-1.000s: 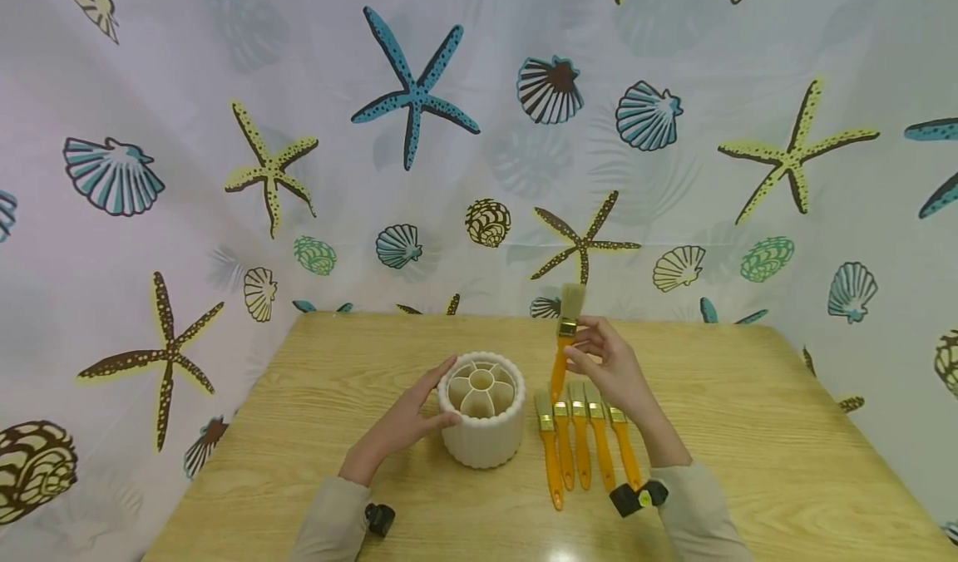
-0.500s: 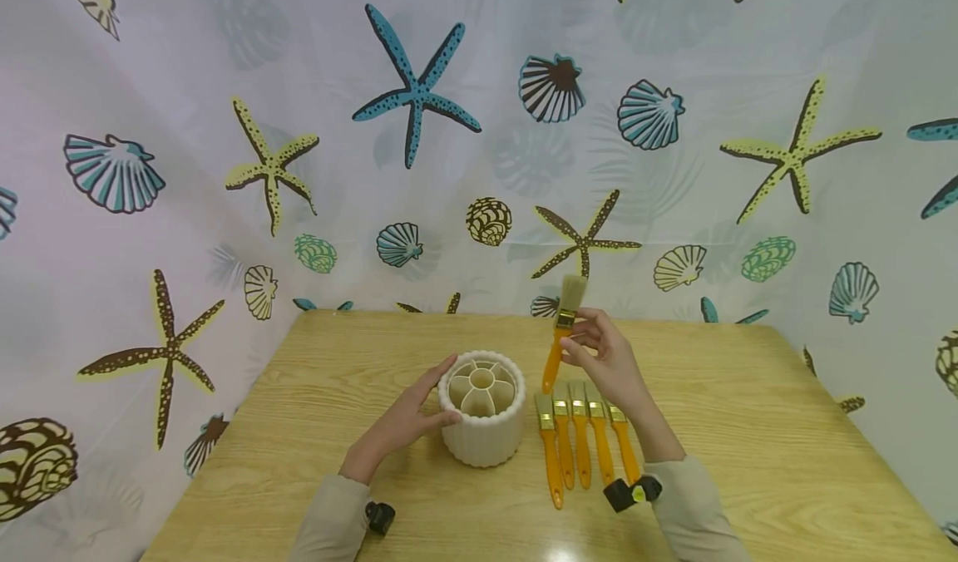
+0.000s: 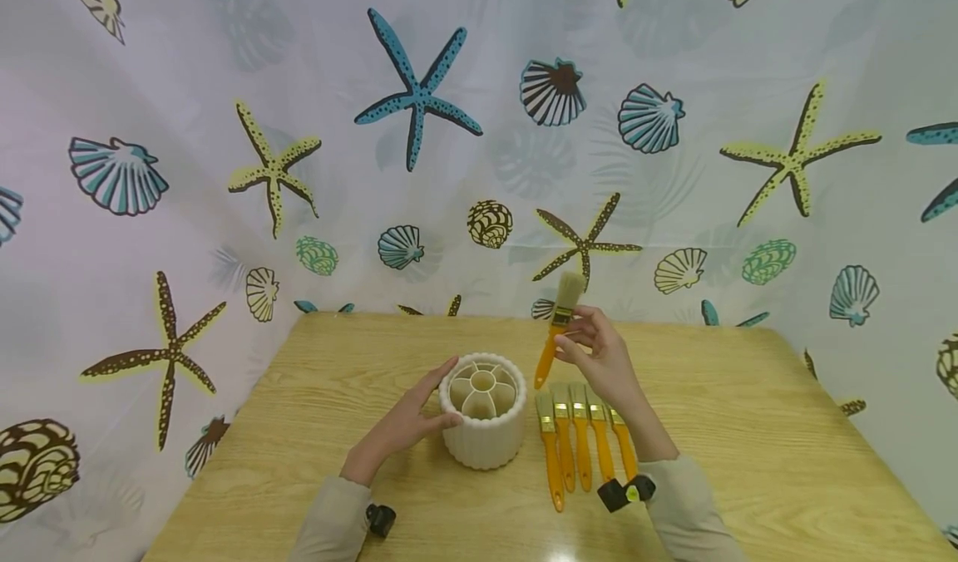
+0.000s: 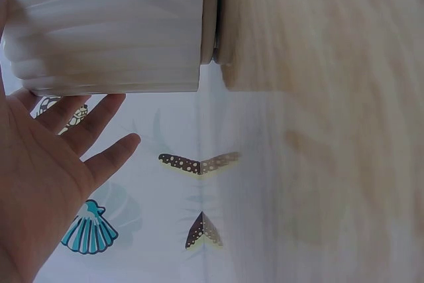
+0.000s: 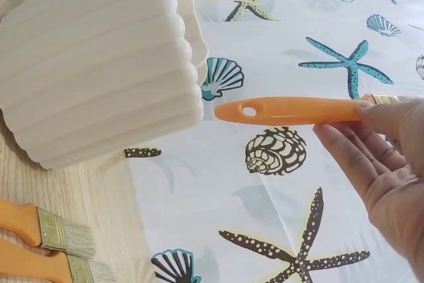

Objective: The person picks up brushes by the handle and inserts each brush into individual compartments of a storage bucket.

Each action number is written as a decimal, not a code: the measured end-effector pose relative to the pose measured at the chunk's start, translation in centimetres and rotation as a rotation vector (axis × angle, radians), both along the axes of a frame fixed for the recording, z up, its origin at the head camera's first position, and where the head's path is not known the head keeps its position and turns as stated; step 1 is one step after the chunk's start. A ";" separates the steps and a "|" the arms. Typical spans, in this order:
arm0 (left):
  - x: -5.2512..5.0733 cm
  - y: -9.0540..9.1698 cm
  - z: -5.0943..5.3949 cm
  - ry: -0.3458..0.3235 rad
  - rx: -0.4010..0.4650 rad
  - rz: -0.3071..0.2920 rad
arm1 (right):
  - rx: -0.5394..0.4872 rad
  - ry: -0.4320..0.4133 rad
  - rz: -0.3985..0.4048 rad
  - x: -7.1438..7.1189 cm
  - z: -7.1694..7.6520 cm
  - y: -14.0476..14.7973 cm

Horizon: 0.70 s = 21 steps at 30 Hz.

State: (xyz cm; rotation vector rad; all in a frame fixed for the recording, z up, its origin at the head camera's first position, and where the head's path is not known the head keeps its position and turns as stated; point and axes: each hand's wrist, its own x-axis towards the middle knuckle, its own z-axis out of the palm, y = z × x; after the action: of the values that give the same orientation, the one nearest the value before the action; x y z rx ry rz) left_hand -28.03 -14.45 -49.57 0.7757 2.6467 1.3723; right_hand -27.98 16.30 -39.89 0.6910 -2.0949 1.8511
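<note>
A cream, ribbed round brush holder (image 3: pixel 482 437), its top divided into petal-shaped compartments around a central ring, stands upright on the table. My left hand (image 3: pixel 407 412) rests against its left side, thumb at the near rim and index finger at the far rim. In the left wrist view, the other fingers (image 4: pixel 99 124) of that hand are straight and spread. My right hand (image 3: pixel 608 362) pinches a paintbrush (image 3: pixel 550 350) with an orange handle and pale bristles. It is tilted, bristles up, with the handle end (image 5: pixel 232 112) close to the holder's rim but apart from it.
Several similar paintbrushes (image 3: pixel 582 454) lie side by side right of the holder, bristles pointing away from me. Beneath everything is a wooden table (image 3: pixel 748 429). A patterned curtain (image 3: pixel 479 155) with starfish and shells hangs behind the table and along its sides.
My right hand has moved slightly left with the paintbrush, whose handle end has swung left and up toward the holder. The left hand and holder have stayed put.
</note>
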 end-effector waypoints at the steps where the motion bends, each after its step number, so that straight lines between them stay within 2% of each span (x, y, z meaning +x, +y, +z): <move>1: 0.0 0.0 0.0 -0.002 0.000 0.001 | -0.003 0.001 0.002 0.0 0.0 -0.1; 21: 0.1 0.0 0.1 0.009 -0.005 0.000 | -0.001 0.018 0.029 0.0 0.3 -1.1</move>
State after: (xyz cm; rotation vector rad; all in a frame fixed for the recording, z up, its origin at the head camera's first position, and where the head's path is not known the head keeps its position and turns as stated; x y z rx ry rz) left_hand -27.92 -14.46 -49.42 0.7828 2.6555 1.3653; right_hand -27.98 15.15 -39.60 0.7393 -2.0839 1.8537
